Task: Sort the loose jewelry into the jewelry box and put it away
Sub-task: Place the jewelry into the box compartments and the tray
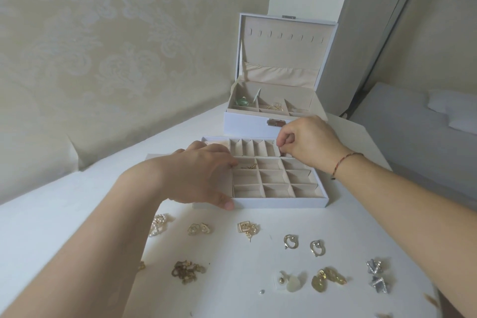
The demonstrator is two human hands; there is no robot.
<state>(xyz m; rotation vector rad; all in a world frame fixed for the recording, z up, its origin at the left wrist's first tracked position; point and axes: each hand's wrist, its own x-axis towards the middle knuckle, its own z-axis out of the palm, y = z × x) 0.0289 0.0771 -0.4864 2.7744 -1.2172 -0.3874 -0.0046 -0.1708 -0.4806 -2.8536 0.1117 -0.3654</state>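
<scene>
Two risks stand out. Whatever small piece the right hand [307, 142] pinches between thumb and forefinger over the tray [281, 202] is too small to make out, and dropped from there it could bounce off a divider into the wrong cell or over the far rim toward the box [247, 121]. The left hand [198, 173] lies flat and spread on the tray's left side, thumb on the front wall, holding nothing; a push from it could slide the tray into the loose pieces just in front and scatter them. Its forearm also hangs over the pearl cluster [158, 224] and could sweep it aside. The tray is white outside, lined in beige, split into narrow slots at the back and square cells in front; one cell near the left fingers holds a small gold piece [249, 166]. Behind it the box stands open, lid upright. Most jewelry sits unsorted on the table [227, 297]: gold earrings [303, 242], a chain [187, 271], silver studs [376, 276].
</scene>
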